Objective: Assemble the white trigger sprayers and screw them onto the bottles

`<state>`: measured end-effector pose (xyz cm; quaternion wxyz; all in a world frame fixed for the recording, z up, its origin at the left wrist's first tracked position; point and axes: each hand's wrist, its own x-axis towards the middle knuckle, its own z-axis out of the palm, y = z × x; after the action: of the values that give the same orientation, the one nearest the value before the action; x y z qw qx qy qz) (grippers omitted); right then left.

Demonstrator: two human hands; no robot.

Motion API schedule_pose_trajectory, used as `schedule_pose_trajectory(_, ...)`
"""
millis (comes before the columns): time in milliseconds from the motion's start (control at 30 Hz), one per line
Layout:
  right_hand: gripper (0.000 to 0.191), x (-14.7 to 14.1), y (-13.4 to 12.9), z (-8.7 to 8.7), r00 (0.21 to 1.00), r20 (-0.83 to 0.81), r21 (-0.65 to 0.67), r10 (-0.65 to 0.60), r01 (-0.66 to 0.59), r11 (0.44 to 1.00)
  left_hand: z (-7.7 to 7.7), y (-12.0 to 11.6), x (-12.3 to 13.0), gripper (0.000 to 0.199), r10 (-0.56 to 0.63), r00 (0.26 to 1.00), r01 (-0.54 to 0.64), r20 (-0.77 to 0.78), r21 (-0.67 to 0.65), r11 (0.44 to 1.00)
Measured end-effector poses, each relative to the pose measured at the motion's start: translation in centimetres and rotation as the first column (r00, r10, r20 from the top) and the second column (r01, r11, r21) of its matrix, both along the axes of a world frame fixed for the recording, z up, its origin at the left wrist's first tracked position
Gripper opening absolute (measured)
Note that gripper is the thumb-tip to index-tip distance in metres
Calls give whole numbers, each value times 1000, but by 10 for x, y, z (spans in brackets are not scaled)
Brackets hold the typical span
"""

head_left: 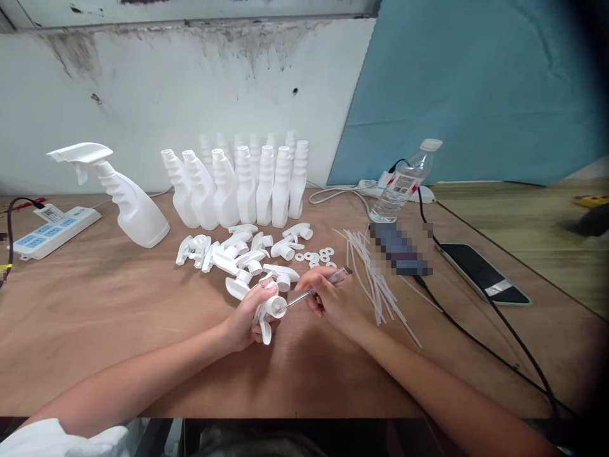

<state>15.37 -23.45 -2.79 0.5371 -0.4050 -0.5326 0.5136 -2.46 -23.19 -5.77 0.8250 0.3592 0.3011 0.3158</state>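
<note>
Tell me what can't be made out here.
Head view:
Rear bottles: bases hidden by front bottles.
Held spray head: partly covered by left grip.
Tool tip: too small to tell if touching.
Water bottle label: too small to read.
Sleeve: cut off by bottom edge.

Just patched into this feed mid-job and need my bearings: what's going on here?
Someone is working at a brown table. The left hand holds a white spray head, and the right hand holds a slim tool with its tip at the spray head's round opening. Other spray heads lie loose beyond the hands, with small white rings and thin tubes toward the right. White bottles stand by the wall without spray heads, while one bottle at the left has one on.
</note>
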Motion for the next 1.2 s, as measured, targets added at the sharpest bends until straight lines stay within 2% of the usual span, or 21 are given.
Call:
schedule_pose_trajectory(167, 42, 3, 1, 1, 987, 33, 11, 156, -156, 988, 2, 1, 0, 35, -14, 1000, 14, 24, -24, 1000)
schedule_pose_trajectory(333, 36, 7, 2, -2, 950, 215, 206, 226, -270, 940, 7, 2, 1, 41, -18, 999, 22, 51, -64, 998)
schedule_pose_trajectory(467, 32, 5, 0, -6, 940, 191, 210, 284, -322, 923, 9, 2, 2, 44, -26, 998, 29, 53, -57, 998)
schedule_pose_trajectory(600, 37, 4, -4, -3, 946, 223, 206, 236, -282, 937, 6, 1, 2, 41, -39, 999, 40, 28, -9, 999)
schedule_pose_trajectory(700, 39, 4, -5, 3, 919, 349, 240, 183, -277, 930, 3, 1, 2, 39, -33, 999, 33, 16, 24, 999)
schedule_pose_trajectory(767, 40, 4, -5, 3, 887, 451, 330, 103, -273, 904, 3, 0, 2, 40, -28, 1000, 28, 5, 17, 999)
schedule_pose_trajectory(867, 44, 3, -5, -2, 839, 544, 468, -5, -299, 832, 6, 0, 2, 41, -22, 1000, 22, -4, -6, 1000)
schedule_pose_trajectory(967, 47, 2, -6, -8, 802, 597, 486, 2, -364, 795, 9, -1, 3, 41, -31, 999, 31, -16, 11, 999)
schedule_pose_trajectory(1133, 46, 1, -6, -13, 801, 597, 484, -40, -320, 815, 9, -1, 4, 43, -22, 999, 22, -42, 7, 1000)
schedule_pose_trajectory(1200, 43, -1, -5, -14, 812, 582, 558, -43, -360, 748, 9, 0, 5, 45, -6, 999, 6, -40, -13, 1000)
